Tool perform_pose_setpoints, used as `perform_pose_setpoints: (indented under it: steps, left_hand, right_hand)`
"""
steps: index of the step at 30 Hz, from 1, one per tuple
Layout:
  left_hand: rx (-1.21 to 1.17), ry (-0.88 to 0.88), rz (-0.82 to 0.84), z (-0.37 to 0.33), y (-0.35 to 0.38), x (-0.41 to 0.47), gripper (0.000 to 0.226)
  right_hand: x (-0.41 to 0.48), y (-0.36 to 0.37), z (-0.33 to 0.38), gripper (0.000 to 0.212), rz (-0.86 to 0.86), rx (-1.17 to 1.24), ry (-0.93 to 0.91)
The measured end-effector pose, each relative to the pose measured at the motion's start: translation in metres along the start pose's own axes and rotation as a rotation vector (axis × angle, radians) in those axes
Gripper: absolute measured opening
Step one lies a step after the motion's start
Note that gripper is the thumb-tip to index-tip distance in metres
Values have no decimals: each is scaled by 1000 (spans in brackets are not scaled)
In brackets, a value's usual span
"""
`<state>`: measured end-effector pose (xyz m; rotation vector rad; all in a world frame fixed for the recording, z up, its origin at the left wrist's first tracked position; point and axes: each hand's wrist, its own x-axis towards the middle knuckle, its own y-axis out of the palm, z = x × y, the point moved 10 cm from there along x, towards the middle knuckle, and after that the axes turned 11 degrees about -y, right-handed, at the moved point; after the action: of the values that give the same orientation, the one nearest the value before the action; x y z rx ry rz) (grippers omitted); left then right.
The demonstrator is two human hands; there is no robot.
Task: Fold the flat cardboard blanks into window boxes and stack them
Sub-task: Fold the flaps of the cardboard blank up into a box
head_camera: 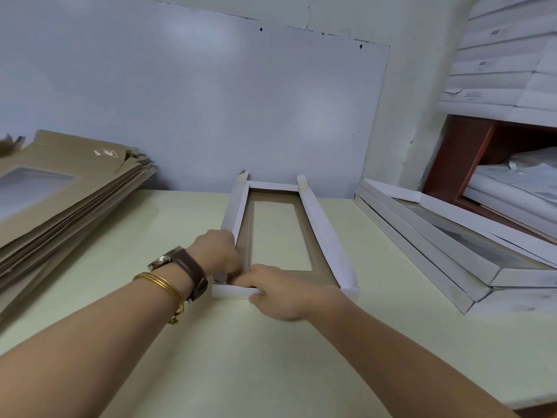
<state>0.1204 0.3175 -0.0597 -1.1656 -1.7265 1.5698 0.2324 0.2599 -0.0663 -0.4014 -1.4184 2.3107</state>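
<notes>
A partly folded window box (pixel 319 233) lies on the pale table in the middle, white walls raised on its long sides, brown inside with a clear window. My left hand (pixel 217 251) grips the near end of its left wall. My right hand (pixel 280 292) holds the near short wall, fingers curled over its edge at the near-left corner. A pile of flat brown blanks (pixel 69 191) with window cut-outs lies at the left. Folded white boxes (pixel 446 251) are stacked at the right.
The pale yellow table (pixel 271 357) runs to a grey-white wall board (pixel 211 101) behind. At the right stands a red-brown shelf (pixel 464 158) with wrapped white goods, and more white boxes are piled above it.
</notes>
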Motion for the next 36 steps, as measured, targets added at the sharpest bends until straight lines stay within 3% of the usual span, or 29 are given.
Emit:
perform_pose_setpoints:
  steps: [5,15,22,25,30,36]
  left_hand:
    - [33,30,-61,-9,-3,2,20]
    - [158,66,-123,-19,-4,-3,16]
    - [113,60,-74,-14,3,-2,13]
    - [123,73,-14,-16,10,-3,1]
    - [175,98,37,-17,15,-3,23]
    - [133,78,59,-13,12,-4,22]
  right_hand:
    - [2,1,2,28,-25,5,-35]
    - [4,2,-3,49,-29,-6,-15]
    - [4,3,-5,52,-31,-15,-13]
    - [4,5,-7,50,-25,-12,-5]
    - [4,6,-10,51,-15,-18,15]
    - [4,5,-8,50,-10,-24,7]
